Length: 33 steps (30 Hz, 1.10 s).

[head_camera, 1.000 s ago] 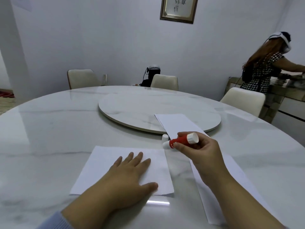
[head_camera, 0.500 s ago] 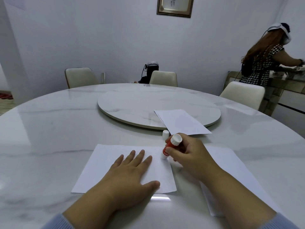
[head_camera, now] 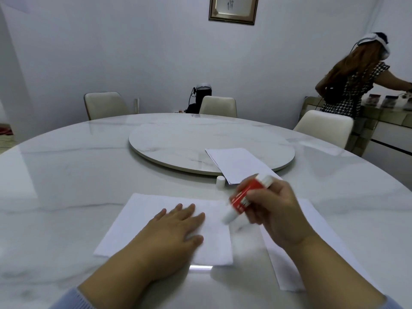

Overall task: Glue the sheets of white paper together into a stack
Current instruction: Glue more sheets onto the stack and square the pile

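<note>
Table: round white marble-look table [head_camera: 66,175] with a raised round turntable [head_camera: 178,141] at its centre.
Far surroundings: three cream chairs at the far rim; a framed picture [head_camera: 233,8] on the far wall; a second person [head_camera: 347,85] stands far right at a sideboard.
Far sheets: a small pile of white paper [head_camera: 236,162] lies half on the turntable's near right edge, half over the table.
Cap: a small white cap [head_camera: 220,182] stands upright just left of that pile.
Near sheet: a white paper sheet [head_camera: 142,215] lies flat at the near centre.
Right sheet: another white sheet [head_camera: 316,230] lies to the right, partly hidden under the right forearm.
Left hand [head_camera: 171,233]: flat, fingers spread, pressing on the near sheet.
Right hand [head_camera: 274,210]: closed round a red glue stick [head_camera: 244,197], its white tip tilted down-left over the near sheet's right edge; blur hides whether it touches.
</note>
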### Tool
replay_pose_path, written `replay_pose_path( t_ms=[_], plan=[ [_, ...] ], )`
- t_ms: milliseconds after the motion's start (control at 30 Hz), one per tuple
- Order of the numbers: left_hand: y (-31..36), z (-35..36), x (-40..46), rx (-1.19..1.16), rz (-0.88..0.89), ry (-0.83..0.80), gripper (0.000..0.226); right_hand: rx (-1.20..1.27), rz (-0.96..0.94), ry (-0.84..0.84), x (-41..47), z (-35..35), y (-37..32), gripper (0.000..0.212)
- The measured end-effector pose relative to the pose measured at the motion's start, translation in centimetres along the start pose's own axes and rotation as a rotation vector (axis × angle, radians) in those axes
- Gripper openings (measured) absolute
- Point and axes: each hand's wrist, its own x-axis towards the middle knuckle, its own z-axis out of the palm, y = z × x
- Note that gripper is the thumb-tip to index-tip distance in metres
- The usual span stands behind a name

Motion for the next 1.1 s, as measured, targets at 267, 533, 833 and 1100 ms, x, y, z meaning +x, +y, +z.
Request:
replay_pose_path(
  t_ms=[267, 533, 833, 1100],
  plan=[
    [0.3, -0.5, 0.0, 0.084, -0.14, 0.213, 0.056, 0.157, -0.051, 0.299, 0.7, -1.2, -0.1, 0.015],
    [-0.3, 0.3, -0.2, 0.064, 0.076, -0.114, 0.069, -0.319, 0.001, 0.121, 1.1, 1.2, 2.4, 0.011],
    [0.1, 0.4, -0.1, 0.076, 0.042, -0.134, 0.07, -0.588, 0.037, 0.016, 0.7, 1.1, 1.9, 0.02],
    [0.3, 0.1, -0.1, 0.065, 0.021, -0.123, 0.071, -0.562, 0.199, -0.43, -1.4, 0.7, -1.4, 0.033]
  ],
)
